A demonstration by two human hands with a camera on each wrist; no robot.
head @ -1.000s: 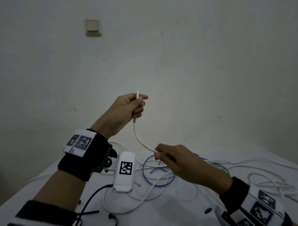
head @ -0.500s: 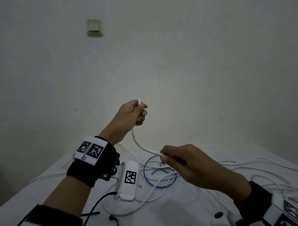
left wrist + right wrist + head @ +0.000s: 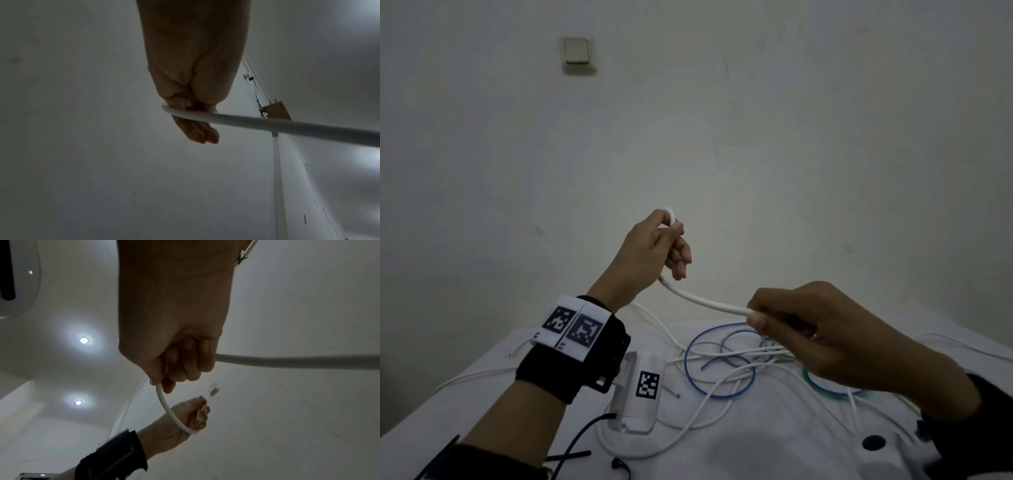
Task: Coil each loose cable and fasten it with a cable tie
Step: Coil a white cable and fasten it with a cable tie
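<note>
Above the white table [image 3: 774, 445], two hands are holding one white cable [image 3: 709, 303] up in the air: the left hand [image 3: 650, 250] is gripping its end, the right hand [image 3: 825, 329] is pinching it lower. Two blue wire loops [image 3: 717, 359] are lying below.

Black wristbands [image 3: 571, 359] bearing white square-coded tags, dark sleeves [image 3: 493, 462] beneath

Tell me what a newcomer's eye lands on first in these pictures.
First, the white cable strung in mid-air between two raised hands: the left hand grips its end up high, the right hand pinches it lower. Below them, a tangle of white and blue cables sprawls on the white table.
</note>
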